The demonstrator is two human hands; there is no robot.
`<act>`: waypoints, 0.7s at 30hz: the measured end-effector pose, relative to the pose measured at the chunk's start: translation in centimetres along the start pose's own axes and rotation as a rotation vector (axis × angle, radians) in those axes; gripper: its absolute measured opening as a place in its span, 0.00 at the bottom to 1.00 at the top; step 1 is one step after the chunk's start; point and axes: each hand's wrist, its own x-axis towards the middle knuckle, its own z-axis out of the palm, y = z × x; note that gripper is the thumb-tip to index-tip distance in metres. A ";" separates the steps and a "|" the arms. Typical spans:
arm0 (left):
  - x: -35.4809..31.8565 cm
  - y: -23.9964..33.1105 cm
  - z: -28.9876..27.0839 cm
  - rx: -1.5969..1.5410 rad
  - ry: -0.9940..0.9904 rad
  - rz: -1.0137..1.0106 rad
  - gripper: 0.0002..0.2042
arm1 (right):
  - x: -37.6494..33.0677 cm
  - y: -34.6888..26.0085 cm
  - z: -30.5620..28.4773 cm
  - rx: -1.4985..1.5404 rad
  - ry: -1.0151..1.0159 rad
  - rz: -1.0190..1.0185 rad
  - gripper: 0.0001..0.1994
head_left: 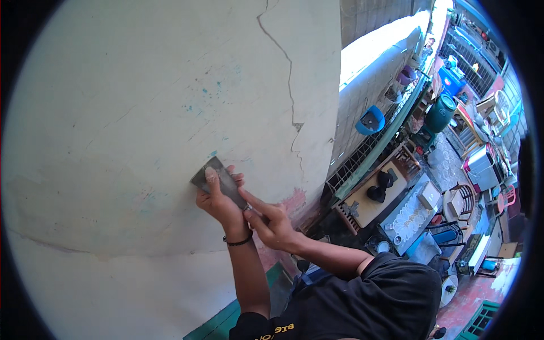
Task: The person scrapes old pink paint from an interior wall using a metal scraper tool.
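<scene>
Currently the left hand (222, 205) is gripping a scraper (226, 185) by its broad flat part, thumb lying across the front and fingers curling behind; the right hand (276, 226) is pinching its narrow end. The tool is hovering before or resting against the pale wall (141, 73); contact cannot be told. Risk, as judged: uneven pressure could be making it slip, nicking the thumb, or catching the crack (290, 79) and loosening plaster.

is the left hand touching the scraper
Touching. The head view shows the left hand with its thumb laid over the blade of the scraper.
</scene>
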 end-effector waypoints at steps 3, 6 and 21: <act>-0.5 -1.9 -0.9 0.014 0.001 0.003 0.19 | -1.4 1.2 0.0 -0.026 -0.003 -0.032 0.25; -0.9 -3.4 -1.8 -0.002 -0.014 -0.031 0.19 | -2.0 2.4 0.2 0.001 0.075 -0.078 0.26; 0.9 0.1 0.2 -0.046 -0.044 0.008 0.15 | 0.8 -0.9 -0.1 0.003 0.008 0.026 0.25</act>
